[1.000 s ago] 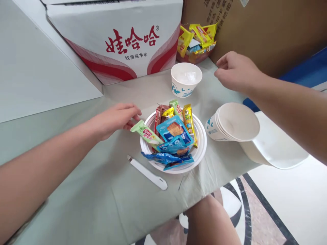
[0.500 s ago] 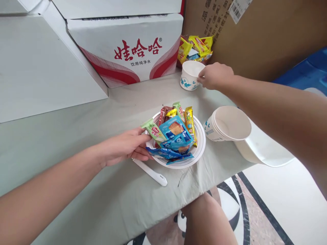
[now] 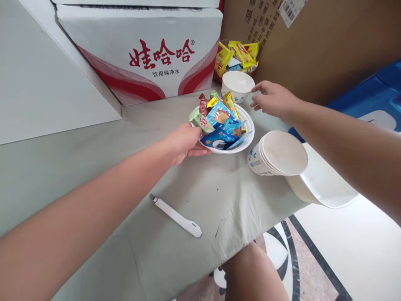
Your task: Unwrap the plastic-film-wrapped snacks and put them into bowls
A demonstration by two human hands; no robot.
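My left hand [image 3: 184, 143] grips the near-left rim of a white paper plate [image 3: 242, 144] and holds it tilted above the table. The plate is piled with several wrapped snacks [image 3: 219, 121] in blue, green, yellow and red packets. My right hand [image 3: 272, 99] hovers just right of a small white paper bowl with blue print [image 3: 237, 85]. Its fingers are loosely apart, close to the bowl's rim, and hold nothing.
A stack of white paper bowls [image 3: 277, 154] lies on its side at the table's right edge, over a white plate [image 3: 326, 188]. A white plastic tool [image 3: 175, 215] lies near the front. Cardboard boxes [image 3: 140, 50] and a snack-filled container [image 3: 236, 56] stand behind.
My left hand took hold of the plate's rim, lifted it and carried it away from me toward the small bowl. My right hand let go of the bowl's rim and opened.
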